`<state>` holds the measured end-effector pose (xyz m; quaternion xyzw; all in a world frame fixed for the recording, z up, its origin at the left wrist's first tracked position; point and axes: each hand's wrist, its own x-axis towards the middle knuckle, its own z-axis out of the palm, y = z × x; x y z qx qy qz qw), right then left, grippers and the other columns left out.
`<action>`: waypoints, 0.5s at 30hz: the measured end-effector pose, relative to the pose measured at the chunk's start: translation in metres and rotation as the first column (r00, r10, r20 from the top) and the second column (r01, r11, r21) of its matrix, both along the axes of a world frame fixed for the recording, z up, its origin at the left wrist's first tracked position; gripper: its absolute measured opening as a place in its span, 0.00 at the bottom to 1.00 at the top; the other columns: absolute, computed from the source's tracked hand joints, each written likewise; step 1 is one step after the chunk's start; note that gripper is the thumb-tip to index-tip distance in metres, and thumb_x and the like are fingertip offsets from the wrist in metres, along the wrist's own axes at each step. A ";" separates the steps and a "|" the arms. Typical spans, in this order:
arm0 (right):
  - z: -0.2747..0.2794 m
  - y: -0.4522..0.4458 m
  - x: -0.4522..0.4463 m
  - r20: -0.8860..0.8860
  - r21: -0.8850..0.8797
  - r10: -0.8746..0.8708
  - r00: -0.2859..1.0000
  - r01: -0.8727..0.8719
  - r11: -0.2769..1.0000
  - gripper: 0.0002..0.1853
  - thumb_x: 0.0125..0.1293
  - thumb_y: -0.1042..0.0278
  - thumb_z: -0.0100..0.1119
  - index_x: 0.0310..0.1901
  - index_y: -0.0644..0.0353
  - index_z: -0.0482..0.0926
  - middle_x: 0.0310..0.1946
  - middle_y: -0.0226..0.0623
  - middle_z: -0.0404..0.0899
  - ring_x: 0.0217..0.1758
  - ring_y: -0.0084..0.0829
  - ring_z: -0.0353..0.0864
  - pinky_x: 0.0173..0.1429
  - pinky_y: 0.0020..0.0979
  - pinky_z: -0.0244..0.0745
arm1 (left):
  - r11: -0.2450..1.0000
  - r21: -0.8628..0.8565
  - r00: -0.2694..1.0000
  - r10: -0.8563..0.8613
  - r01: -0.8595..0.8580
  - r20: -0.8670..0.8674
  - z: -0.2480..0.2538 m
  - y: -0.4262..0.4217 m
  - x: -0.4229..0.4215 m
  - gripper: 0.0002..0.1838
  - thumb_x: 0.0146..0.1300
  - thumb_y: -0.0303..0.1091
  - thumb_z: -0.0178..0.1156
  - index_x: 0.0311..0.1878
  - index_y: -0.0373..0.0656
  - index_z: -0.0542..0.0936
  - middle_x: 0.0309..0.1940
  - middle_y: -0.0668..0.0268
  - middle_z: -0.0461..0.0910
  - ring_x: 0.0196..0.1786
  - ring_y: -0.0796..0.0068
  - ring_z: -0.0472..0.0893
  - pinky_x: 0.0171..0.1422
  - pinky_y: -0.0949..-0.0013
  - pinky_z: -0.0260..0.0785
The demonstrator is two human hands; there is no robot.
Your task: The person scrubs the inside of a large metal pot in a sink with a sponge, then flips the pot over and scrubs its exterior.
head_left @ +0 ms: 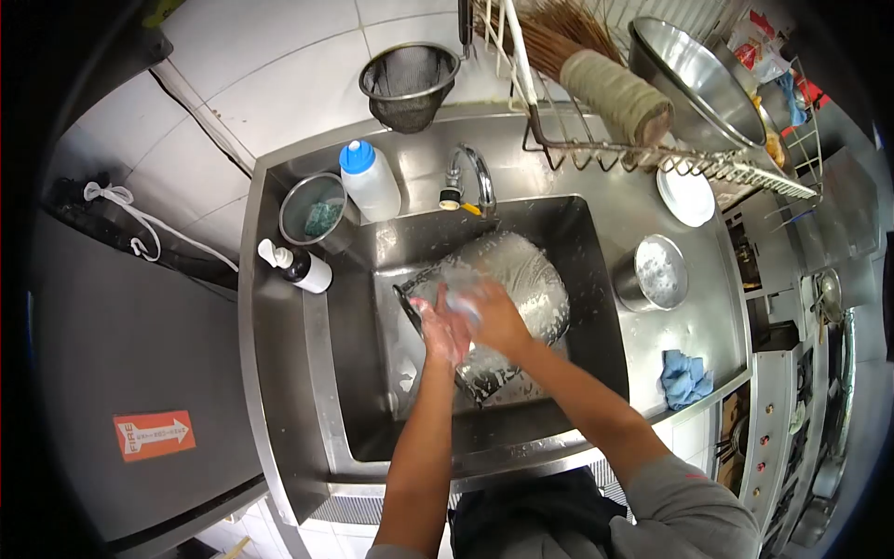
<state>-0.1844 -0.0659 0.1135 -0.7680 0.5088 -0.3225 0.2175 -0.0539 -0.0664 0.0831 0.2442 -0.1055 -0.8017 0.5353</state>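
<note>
A large soapy metal vessel point(535, 279) lies tilted in the sink point(363, 419), its surface covered with white suds. At its left side, my left hand point(445, 334) is closed near the dark curved handle, wet with foam; what it grips is hard to make out. My right hand point(491, 317) is over the vessel close beside the left one, blurred by motion, with something pale and bluish at its fingers. Behind both hands stands the faucet point(475, 177), with no water visibly running.
Left of the faucet are a blue-capped bottle point(372, 186), a metal pot point(317, 212) and a pump bottle point(305, 270). On the right counter sit a foamy metal container point(655, 273), white lids point(687, 196) and a blue cloth point(686, 377). A wire rack point(652, 158) overhangs the back right.
</note>
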 end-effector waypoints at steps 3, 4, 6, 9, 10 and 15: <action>0.011 0.043 -0.019 0.004 -0.221 0.062 0.998 -0.060 0.973 0.15 0.52 0.71 0.64 0.44 0.54 0.81 0.42 0.46 0.78 0.50 0.49 0.74 0.53 0.46 0.73 | 0.994 0.095 0.994 0.046 -0.055 0.097 0.016 -0.006 -0.006 0.55 0.55 0.82 0.24 0.78 0.54 0.34 0.75 0.56 0.54 0.73 0.58 0.59 0.67 0.52 0.58; 0.004 0.044 -0.015 -0.051 -0.163 0.018 0.999 -0.026 0.986 0.17 0.50 0.72 0.66 0.45 0.53 0.81 0.45 0.48 0.76 0.51 0.50 0.74 0.53 0.46 0.73 | 0.992 0.109 0.994 0.049 -0.060 0.098 0.007 -0.004 -0.005 0.55 0.55 0.82 0.24 0.78 0.54 0.34 0.75 0.56 0.54 0.73 0.58 0.59 0.67 0.52 0.58; -0.004 0.037 -0.005 -0.095 -0.111 -0.028 0.995 0.018 0.994 0.19 0.49 0.73 0.69 0.45 0.53 0.81 0.49 0.50 0.75 0.52 0.51 0.73 0.54 0.46 0.73 | 1.000 -0.027 0.991 0.008 -0.004 0.132 -0.004 -0.011 0.007 0.56 0.56 0.82 0.24 0.77 0.51 0.32 0.76 0.56 0.52 0.74 0.58 0.56 0.72 0.54 0.52; 0.006 0.014 0.001 0.085 -0.125 -0.142 0.986 0.152 0.980 0.19 0.50 0.73 0.69 0.46 0.52 0.81 0.45 0.49 0.76 0.51 0.51 0.74 0.53 0.45 0.74 | 0.998 -0.055 0.988 -0.015 0.023 0.156 -0.006 -0.028 0.021 0.58 0.56 0.81 0.26 0.77 0.43 0.34 0.75 0.57 0.52 0.76 0.60 0.54 0.76 0.58 0.46; 0.010 0.015 0.001 0.087 -0.120 -0.149 0.985 0.159 0.980 0.19 0.50 0.73 0.69 0.46 0.52 0.81 0.45 0.49 0.76 0.51 0.51 0.74 0.53 0.45 0.74 | 0.998 -0.051 0.987 -0.021 0.030 0.158 -0.005 -0.028 0.019 0.58 0.56 0.81 0.26 0.77 0.43 0.34 0.75 0.57 0.52 0.76 0.60 0.54 0.76 0.58 0.46; 0.003 -0.049 0.025 0.033 -0.131 -0.074 0.997 0.078 0.988 0.20 0.47 0.77 0.67 0.45 0.52 0.82 0.45 0.45 0.77 0.51 0.50 0.75 0.55 0.43 0.74 | 1.000 -0.029 0.981 0.013 -0.007 0.194 -0.014 -0.022 0.020 0.59 0.58 0.80 0.28 0.76 0.36 0.40 0.73 0.57 0.57 0.75 0.60 0.56 0.77 0.57 0.46</action>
